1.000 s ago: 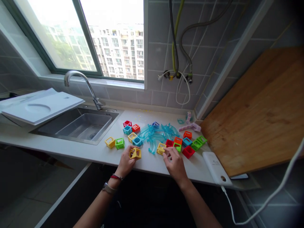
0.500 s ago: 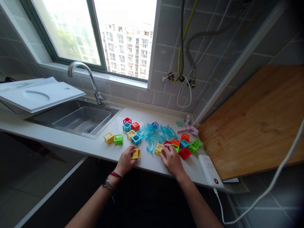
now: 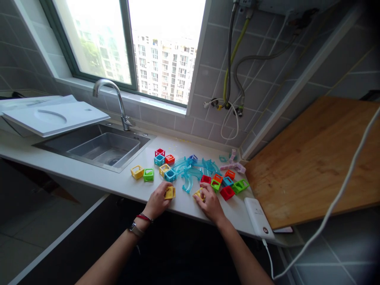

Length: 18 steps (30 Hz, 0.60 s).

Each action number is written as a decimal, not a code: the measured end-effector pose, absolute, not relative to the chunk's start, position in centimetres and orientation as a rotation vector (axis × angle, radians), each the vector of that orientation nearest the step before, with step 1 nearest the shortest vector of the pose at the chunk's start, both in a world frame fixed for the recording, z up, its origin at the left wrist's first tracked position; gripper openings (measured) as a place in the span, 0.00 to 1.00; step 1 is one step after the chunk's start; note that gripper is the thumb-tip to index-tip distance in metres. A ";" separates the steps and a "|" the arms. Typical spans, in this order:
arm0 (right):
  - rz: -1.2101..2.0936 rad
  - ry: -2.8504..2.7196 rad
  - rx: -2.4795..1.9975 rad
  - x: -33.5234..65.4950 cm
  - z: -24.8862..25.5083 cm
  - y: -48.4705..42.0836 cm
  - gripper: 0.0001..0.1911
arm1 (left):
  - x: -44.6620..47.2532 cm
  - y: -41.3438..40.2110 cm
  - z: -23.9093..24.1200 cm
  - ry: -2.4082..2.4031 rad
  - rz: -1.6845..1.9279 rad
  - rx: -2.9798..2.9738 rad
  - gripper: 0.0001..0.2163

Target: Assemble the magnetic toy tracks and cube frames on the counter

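My left hand (image 3: 158,198) is closed on a yellow hollow cube block (image 3: 170,192) near the counter's front edge. To the right, my right hand (image 3: 210,200) has its fingers around a second yellow cube block (image 3: 198,194), partly covered by them. Between and beyond the hands lie translucent blue curved track pieces (image 3: 190,174). Close to my right fingers are a red block (image 3: 206,179), a green block (image 3: 215,185) and another red block (image 3: 227,193). Left of my left hand sit a green cube (image 3: 149,175) and a yellow cube (image 3: 137,172).
A steel sink (image 3: 103,148) with a faucet (image 3: 114,93) is on the left, a white panel (image 3: 56,116) lying partly over it. A white power bank (image 3: 259,218) with a cable lies at the right edge, beside a leaning wooden board (image 3: 311,166).
My right hand has shifted slightly left, away from the red and green blocks, and the yellow block under its fingers has tilted. The left hand stays almost still; the camera view has shifted slightly.
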State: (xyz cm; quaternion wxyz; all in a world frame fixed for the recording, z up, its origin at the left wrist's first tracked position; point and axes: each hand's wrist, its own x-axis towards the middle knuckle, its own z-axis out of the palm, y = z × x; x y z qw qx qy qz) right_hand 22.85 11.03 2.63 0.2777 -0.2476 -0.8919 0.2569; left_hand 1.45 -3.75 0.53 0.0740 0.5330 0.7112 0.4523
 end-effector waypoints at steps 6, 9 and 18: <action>0.662 -2.324 -0.870 23.6 3.2 9.4 0.18 | 1.5 -4.2 1.4 1.954 1.342 1.687 0.23; 0.737 -2.313 -0.924 24.2 3.5 9.2 0.17 | 1.6 -4.6 2.1 1.909 1.289 1.698 0.23; 1.014 -2.339 -0.779 27.7 4.1 9.9 0.24 | 1.0 -4.7 3.3 1.829 1.228 1.632 0.20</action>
